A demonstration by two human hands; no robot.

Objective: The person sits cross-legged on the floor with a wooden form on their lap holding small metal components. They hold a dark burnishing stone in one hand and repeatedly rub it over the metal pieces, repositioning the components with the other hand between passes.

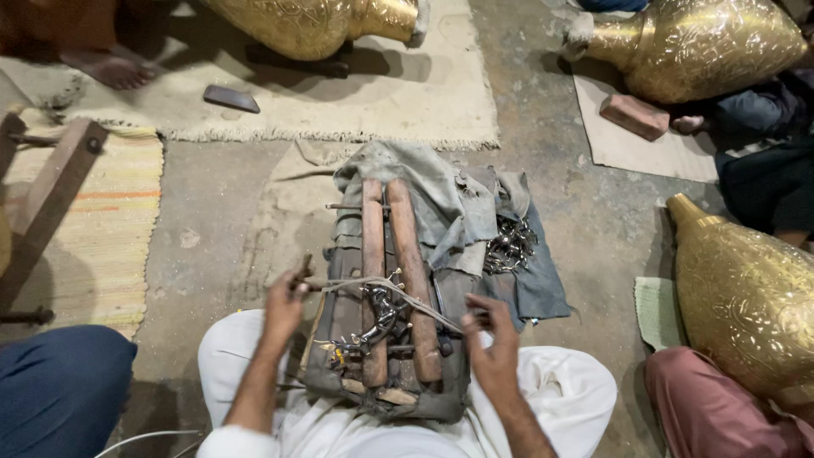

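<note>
Cord (398, 293) runs left-right across lengthwise wooden bars (394, 280) | left hand (284, 305), right hand (487, 326) apparently pinch its ends

Two long wooden bars (394, 271) lie side by side on a cloth-covered block (386, 339), which sits near, between the person's knees. A small metal piece (381, 309) and a cord (398, 293) lie across the bars. The left hand (284, 305) is left of the block, the right hand (492, 339) right of it. Loose metal pieces (509, 244) lie on the cloth to the right. Large vases (746, 297) lie far and at the right.
</note>
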